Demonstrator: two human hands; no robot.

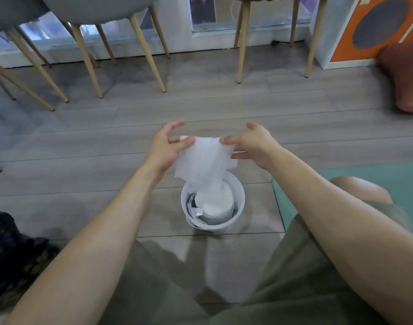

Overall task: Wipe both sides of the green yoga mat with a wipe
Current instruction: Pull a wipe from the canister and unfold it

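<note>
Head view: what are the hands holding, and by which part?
One white wipe, pinched along its top edge: left hand at the left corner, right hand at the right corner. Its lower end runs down into the white tub.

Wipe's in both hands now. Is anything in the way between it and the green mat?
Nothing lies on the floor between the wipe and the green mat on the right. But the wipe's lower end runs into the white tub, not yet torn free, and the person's right knee covers part of the mat.
</note>
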